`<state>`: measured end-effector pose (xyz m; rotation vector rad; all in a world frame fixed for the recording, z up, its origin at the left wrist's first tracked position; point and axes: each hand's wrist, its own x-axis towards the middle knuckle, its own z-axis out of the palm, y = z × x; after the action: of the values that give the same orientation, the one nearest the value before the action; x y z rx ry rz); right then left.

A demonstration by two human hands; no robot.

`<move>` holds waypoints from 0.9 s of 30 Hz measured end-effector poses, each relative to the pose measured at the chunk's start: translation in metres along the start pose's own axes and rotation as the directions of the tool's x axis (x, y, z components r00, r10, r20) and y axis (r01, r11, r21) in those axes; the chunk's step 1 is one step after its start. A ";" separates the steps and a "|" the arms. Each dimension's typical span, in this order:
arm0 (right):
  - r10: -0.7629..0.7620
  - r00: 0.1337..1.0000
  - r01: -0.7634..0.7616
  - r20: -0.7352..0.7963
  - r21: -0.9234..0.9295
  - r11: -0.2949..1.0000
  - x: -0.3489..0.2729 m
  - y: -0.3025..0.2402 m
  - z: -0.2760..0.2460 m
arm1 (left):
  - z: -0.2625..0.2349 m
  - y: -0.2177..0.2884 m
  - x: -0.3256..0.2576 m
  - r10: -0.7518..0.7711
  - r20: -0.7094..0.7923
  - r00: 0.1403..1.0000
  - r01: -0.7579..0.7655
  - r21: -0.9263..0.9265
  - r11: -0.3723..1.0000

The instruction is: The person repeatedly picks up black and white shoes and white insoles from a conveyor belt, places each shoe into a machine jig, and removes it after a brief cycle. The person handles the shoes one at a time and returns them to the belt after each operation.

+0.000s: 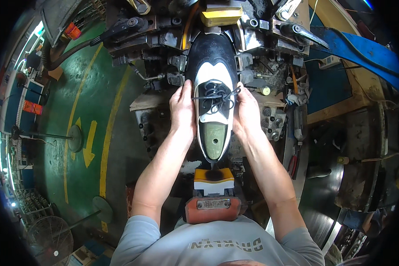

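Because the black-and-white lace-up shoe (214, 71) lies lengthwise in the center of the frame, its flanks face the person's 2 hands. The left hand (182, 108) grips the flank on the left, and the right hand (248, 108) grips the opposite flank; the fingers curling underneath are hidden, so how far they wrap I cannot tell. Holding it from 2 sides probably stops the shoe from rolling and keeps its toe in line with the machine (162, 40) in the upper center.

The black toe points up the frame, between 2 banks of metal clamps and below a yellow block (221, 17). Whether the toe touches any of these is unclear from above. A green shoe last (215, 139) with 1 dark hole fills the heel opening, likely so that the upper keeps its shape under the hands. The black laces (215, 99) are tied over the tongue, which seems to hold the throat closed around the last. Just beyond the heel, in the lower center, sits a yellow-and-white pad (213, 177), shaped as if to face the heel, with a red block (213, 210) below it.
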<state>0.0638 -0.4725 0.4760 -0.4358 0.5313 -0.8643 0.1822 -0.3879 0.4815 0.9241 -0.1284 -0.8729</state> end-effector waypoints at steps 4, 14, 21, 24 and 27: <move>-0.049 0.999 0.049 -0.022 0.004 0.999 0.008 0.009 -0.005 | -0.002 -0.004 0.001 -0.080 0.010 0.997 0.081 -0.100 0.992; 0.005 0.999 -0.003 -0.041 0.060 0.998 0.012 0.008 -0.005 | 0.003 -0.003 0.002 -0.064 -0.049 0.997 0.059 -0.092 0.994; -0.038 0.997 0.044 -0.063 0.098 0.994 0.031 0.028 -0.047 | -0.016 -0.017 0.001 -0.046 -0.019 0.999 0.044 -0.103 0.994; -0.044 0.996 0.049 -0.076 0.055 0.997 0.033 0.030 -0.046 | -0.018 -0.017 0.006 -0.026 -0.076 0.997 0.022 -0.058 0.998; -0.104 0.992 0.103 -0.065 -0.023 0.994 0.022 0.025 -0.027 | -0.011 -0.014 0.006 -0.061 -0.086 0.994 0.056 -0.057 0.997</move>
<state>0.0738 -0.4800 0.4351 -0.4569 0.5828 -0.9765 0.1825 -0.3896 0.4624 0.9172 -0.0023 -0.8843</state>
